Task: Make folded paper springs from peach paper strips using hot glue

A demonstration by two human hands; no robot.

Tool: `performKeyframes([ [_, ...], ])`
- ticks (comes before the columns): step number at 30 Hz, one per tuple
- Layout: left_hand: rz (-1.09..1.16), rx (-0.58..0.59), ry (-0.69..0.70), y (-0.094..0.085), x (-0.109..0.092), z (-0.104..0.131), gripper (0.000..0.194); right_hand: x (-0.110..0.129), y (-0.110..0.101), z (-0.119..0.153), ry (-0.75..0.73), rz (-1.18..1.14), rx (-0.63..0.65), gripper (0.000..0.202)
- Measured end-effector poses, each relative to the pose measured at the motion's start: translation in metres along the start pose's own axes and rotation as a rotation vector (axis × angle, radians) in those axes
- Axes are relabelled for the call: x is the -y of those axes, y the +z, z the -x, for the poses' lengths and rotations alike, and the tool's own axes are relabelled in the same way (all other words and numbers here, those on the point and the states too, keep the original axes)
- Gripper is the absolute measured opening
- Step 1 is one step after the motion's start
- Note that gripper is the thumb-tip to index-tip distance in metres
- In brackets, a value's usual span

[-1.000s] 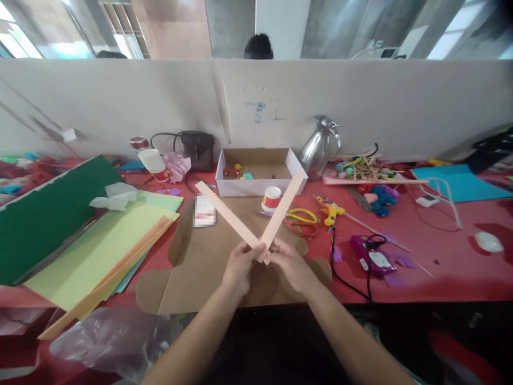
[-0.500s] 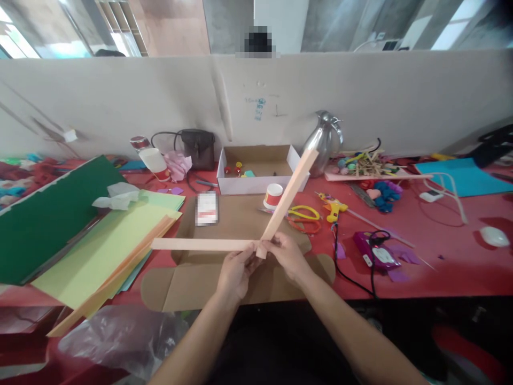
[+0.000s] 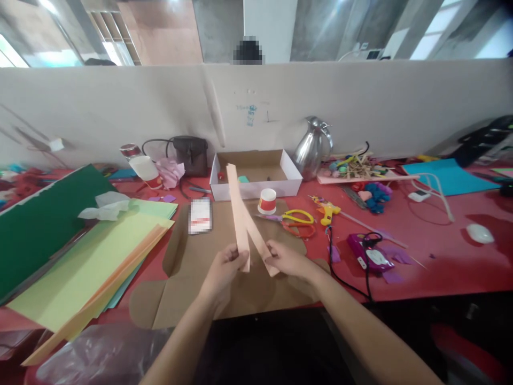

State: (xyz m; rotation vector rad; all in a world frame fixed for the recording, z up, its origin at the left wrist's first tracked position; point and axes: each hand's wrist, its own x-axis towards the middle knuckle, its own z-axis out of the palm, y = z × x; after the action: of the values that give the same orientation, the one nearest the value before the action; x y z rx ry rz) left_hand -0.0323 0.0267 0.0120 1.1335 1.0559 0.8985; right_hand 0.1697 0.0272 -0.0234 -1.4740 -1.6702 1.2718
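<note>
Between finger and thumb, my left hand (image 3: 223,268) pinches the lower end of a peach paper strip (image 3: 237,214) that stands nearly upright. My right hand (image 3: 289,260) grips the lower end of a second peach strip (image 3: 257,236), slanting up to the left. The upper part of this second strip passes behind the first, so its far end is hidden. Both strips are above an unfolded brown cardboard sheet (image 3: 188,291). Just beyond my right hand are yellow-and-orange-handled scissors (image 3: 298,216) and a red-and-white paper cup (image 3: 267,202).
Coloured paper sheets (image 3: 80,267) and a green board (image 3: 44,230) lie to the left. A white box (image 3: 256,190) and a steel jug (image 3: 310,149) stand behind. On the right are a yellow glue gun (image 3: 329,213) and a purple power box (image 3: 368,256) with a black cable.
The strips have swung from a wide angle to a narrow one, their lower ends now apart. My hands have separated slightly. The camera view has shifted a little.
</note>
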Motion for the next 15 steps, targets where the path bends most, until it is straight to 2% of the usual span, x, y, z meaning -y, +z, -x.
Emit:
performKeyframes([
  [3, 0.046, -0.029, 0.035, 0.008, 0.009, -0.001, 0.023, 0.006, 0.000, -0.003, -0.004, 0.086, 0.012, 0.020],
  [5, 0.093, 0.018, 0.048, 0.013, 0.015, -0.010, 0.023, 0.010, 0.001, -0.005, -0.033, 0.114, 0.026, 0.021],
  [8, 0.115, 0.075, 0.027, 0.018, 0.025, -0.032, 0.025, 0.015, 0.003, -0.004, -0.042, 0.158, -0.015, 0.029],
  [11, 0.063, 0.023, -0.045, 0.018, 0.032, -0.055, 0.022, 0.016, 0.008, 0.004, 0.003, 0.245, -0.096, 0.041],
  [13, 0.086, 0.020, -0.101, 0.015, 0.034, -0.065, 0.018, 0.015, 0.014, 0.013, -0.016, 0.407, -0.164, 0.035],
  [15, 0.129, 0.033, -0.156, 0.013, 0.032, -0.071, 0.014, 0.012, 0.021, 0.023, -0.097, 0.649, -0.240, 0.023],
])
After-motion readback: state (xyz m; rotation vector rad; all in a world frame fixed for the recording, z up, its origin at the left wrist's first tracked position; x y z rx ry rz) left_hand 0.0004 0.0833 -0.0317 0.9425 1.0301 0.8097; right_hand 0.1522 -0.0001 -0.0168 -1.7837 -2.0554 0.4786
